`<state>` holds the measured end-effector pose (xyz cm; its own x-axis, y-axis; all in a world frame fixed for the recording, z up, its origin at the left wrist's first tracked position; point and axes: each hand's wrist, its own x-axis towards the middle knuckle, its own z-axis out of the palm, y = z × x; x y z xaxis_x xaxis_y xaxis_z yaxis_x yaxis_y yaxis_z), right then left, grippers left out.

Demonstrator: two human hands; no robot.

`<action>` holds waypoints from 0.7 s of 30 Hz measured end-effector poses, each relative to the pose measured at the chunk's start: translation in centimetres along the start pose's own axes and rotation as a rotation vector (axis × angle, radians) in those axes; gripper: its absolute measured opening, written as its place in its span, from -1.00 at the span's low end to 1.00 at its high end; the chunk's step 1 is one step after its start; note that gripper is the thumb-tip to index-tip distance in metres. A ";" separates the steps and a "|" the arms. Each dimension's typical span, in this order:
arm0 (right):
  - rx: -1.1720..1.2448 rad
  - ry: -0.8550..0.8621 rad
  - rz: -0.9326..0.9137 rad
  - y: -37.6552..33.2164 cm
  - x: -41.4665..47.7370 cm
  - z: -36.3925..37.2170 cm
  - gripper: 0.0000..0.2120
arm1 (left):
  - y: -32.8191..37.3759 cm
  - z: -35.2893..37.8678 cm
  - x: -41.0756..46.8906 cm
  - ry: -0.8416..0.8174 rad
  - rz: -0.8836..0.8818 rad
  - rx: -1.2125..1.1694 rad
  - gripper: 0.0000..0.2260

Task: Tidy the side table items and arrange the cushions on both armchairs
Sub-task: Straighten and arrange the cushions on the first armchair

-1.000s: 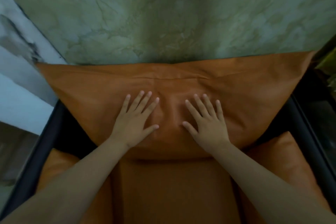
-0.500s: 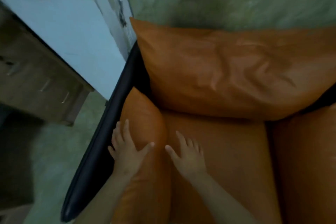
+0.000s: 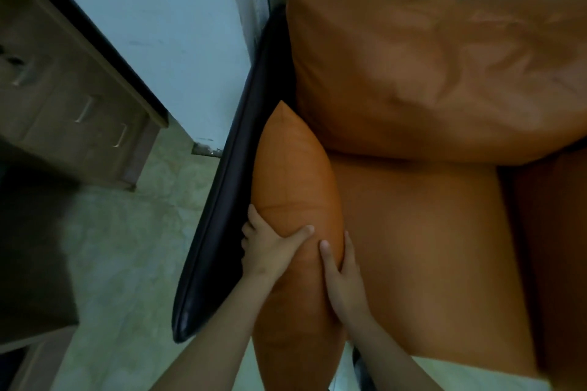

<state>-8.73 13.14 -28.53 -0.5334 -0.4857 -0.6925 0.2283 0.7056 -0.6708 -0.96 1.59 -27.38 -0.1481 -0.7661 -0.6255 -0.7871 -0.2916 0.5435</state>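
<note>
Head camera looks down on one armchair with a black leather frame (image 3: 222, 216). Just inside its left arm a narrow orange leather side cushion (image 3: 295, 174) stands on edge, between that arm and the flat orange seat cushion (image 3: 428, 247). The left hand (image 3: 270, 252) grips it from the outer side, fingers (image 3: 254, 216) tucked between cushion and frame and thumb laid over the top. The right hand (image 3: 344, 276) grips it from the inner side, thumb on top and the other fingers curled down toward the seat. Neither hand holds anything else.

The large orange back cushion (image 3: 428, 73) leans against the chair back and looks settled. The step in hand seems to be seating the left side cushion. The side table and the second armchair are out of view, so how they stand cannot be told; likely most of the task is left.

By count:
- one armchair
- four orange cushions: back, seat, the gripped one, and a right side cushion (image 3: 559, 232) partly cut off at the edge
- two hands
- one wooden drawer unit (image 3: 63, 111) with three metal handles showing, on the pale green marbled floor (image 3: 120, 247)
</note>
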 end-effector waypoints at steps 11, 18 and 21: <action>0.055 0.194 0.029 -5.4 5.2 3.8 -0.17 | 5.1 -2.1 7.7 -0.075 0.150 0.065 0.05; -0.015 0.095 0.038 -5.1 6.1 1.8 -0.24 | 5.4 -1.9 6.3 -0.039 0.152 0.182 -0.03; -0.182 0.082 -0.027 -5.2 5.8 0.3 -0.27 | 6.8 -0.7 3.5 0.212 0.314 0.542 -0.22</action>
<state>-12.81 6.50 -29.10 -0.6035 -0.4674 -0.6460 0.0662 0.7780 -0.6248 -6.42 -3.44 -25.50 -0.3427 -0.8798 -0.3293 -0.9237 0.2518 0.2887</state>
